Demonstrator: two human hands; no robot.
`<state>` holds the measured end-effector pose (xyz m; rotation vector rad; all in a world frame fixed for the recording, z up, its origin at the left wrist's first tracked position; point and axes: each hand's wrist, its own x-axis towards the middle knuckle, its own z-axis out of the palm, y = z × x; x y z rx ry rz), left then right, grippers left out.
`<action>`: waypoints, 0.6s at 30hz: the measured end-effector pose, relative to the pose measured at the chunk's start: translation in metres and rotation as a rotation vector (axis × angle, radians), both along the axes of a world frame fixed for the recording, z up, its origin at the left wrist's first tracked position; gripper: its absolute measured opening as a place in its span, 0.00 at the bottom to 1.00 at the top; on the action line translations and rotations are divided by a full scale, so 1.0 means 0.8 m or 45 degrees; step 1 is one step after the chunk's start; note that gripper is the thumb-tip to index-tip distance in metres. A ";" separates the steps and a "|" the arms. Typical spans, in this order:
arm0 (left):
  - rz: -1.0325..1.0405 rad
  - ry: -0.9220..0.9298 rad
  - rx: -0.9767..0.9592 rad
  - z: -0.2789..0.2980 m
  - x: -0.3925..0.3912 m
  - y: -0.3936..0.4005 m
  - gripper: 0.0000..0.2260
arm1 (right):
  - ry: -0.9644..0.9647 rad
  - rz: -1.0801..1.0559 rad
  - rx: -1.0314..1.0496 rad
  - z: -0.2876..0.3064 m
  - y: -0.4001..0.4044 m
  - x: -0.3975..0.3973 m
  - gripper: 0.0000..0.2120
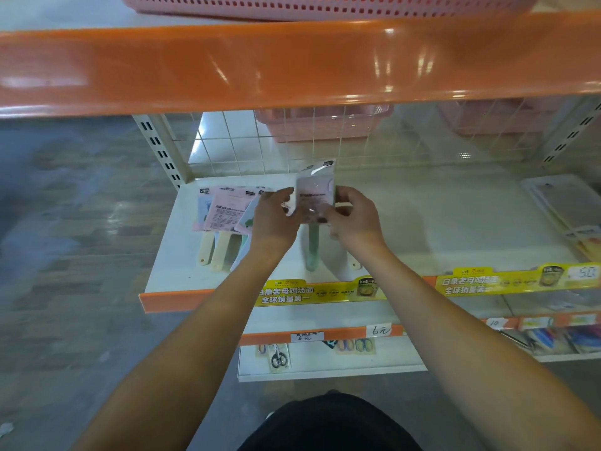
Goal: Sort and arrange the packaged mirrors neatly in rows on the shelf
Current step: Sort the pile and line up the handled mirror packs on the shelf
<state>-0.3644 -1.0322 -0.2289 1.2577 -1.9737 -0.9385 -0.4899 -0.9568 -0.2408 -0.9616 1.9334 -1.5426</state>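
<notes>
A packaged hand mirror (pixel 316 190) in clear wrap, with a green handle (pixel 312 247) hanging down, is held just above the white shelf (pixel 422 229). My left hand (pixel 273 218) grips its left edge and my right hand (pixel 353 216) grips its right edge. To the left, several packaged mirrors (pixel 227 209) with pink and pale backs lie fanned and overlapping on the shelf, their cream handles (pixel 219 252) pointing toward the front edge. A cream handle tip (pixel 355 264) shows under my right wrist.
An orange shelf edge (pixel 292 66) overhangs above, with pink baskets (pixel 325 122) behind the wire grid back. Flat clear packages (pixel 569 209) lie at the shelf's right end. Yellow price strips (pixel 487 281) line the front; scissors (pixel 279 356) hang on lower shelves.
</notes>
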 end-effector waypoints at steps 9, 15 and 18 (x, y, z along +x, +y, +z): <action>0.138 0.310 0.311 0.014 0.001 -0.002 0.10 | 0.049 0.133 0.000 0.002 0.007 0.004 0.13; 0.045 0.255 0.309 0.013 0.000 -0.003 0.10 | -0.064 0.155 0.028 0.005 0.006 0.002 0.13; 0.087 0.048 0.131 0.009 0.001 -0.007 0.13 | 0.018 0.130 0.024 0.003 0.008 0.001 0.13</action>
